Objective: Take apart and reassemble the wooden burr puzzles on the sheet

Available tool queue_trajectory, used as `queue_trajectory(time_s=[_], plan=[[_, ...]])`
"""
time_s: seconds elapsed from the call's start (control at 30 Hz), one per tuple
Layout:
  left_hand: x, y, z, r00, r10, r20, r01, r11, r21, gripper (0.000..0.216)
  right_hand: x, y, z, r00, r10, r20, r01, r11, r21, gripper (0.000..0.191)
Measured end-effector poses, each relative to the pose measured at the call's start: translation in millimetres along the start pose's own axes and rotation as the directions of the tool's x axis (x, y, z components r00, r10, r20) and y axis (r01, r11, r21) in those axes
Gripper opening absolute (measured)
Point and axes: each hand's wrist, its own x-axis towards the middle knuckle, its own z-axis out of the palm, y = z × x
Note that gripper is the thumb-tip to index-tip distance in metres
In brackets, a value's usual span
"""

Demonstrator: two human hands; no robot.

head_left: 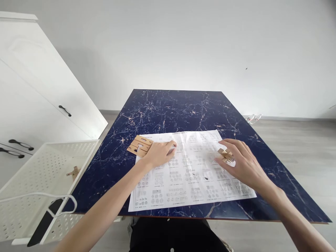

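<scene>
A white instruction sheet (191, 171) printed with many small diagrams lies on a dark blue marbled table (173, 108). My left hand (159, 154) rests on the sheet's upper left part, fingers curled loosely, right beside a flat wooden cut-out panel (140, 144) at the sheet's corner. My right hand (241, 161) hovers over the sheet's right side, fingers spread, its fingertips touching a small assembled wooden piece (225, 154) that stands on the paper.
A white perforated basket (39, 175) stands at the left of the table with a small wooden part (73, 172) inside. A white cabinet (39, 91) with black handles lies behind it. Grey floor surrounds the table.
</scene>
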Motion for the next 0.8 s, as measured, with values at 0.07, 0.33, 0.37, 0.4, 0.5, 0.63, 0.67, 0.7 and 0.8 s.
queue_trajectory(time_s=[0.07,0.33,0.37,0.4,0.5,0.63,0.67,0.7,0.8], plan=[[0.0,0.3,-0.1,1.0,0.005,-0.011,-0.005,1.0,-0.002,0.026,-13.8,13.2,2.3,0.995,0.064,0.073,-0.059,0.996,-0.066,0.063],[-1.9,1.1,2.1,0.997,0.026,-0.073,-0.028,0.999,-0.02,0.022,-6.5,2.0,17.3,0.973,0.211,0.091,-0.214,0.977,0.017,0.054],[-2.4,1.1,2.9,0.996,0.027,-0.086,-0.03,0.999,-0.025,0.022,1.2,-5.1,18.9,0.974,0.214,0.078,-0.219,0.973,0.066,0.058],[-2.9,1.0,3.5,0.995,0.03,-0.099,-0.033,0.999,-0.03,0.022,9.6,-12.6,21.1,0.977,0.195,0.081,-0.204,0.971,0.126,0.063],[-4.4,1.0,4.2,0.988,0.044,-0.145,-0.051,0.998,-0.045,0.026,35.8,-34.3,33.4,0.991,0.084,0.106,-0.11,0.955,0.274,0.069],[-6.8,3.4,1.0,0.978,0.083,-0.191,-0.098,0.993,-0.069,0.035,61.2,-55.2,59.2,0.996,-0.037,0.076,0.002,0.906,0.423,0.066],[-7.4,4.5,0.0,0.976,0.099,-0.192,-0.115,0.991,-0.074,0.036,64.3,-58.8,65.0,0.997,-0.044,0.07,0.009,0.898,0.44,0.064],[-8.0,5.8,-0.8,0.975,0.119,-0.189,-0.135,0.988,-0.078,0.037,65.9,-61.7,69.8,0.997,-0.042,0.061,0.009,0.888,0.46,0.064],[-8.9,9.1,-0.2,0.968,0.184,-0.172,-0.203,0.973,-0.106,0.036,64.4,-67.3,76.5,0.997,-0.039,0.067,-0.002,0.851,0.525,0.067]])
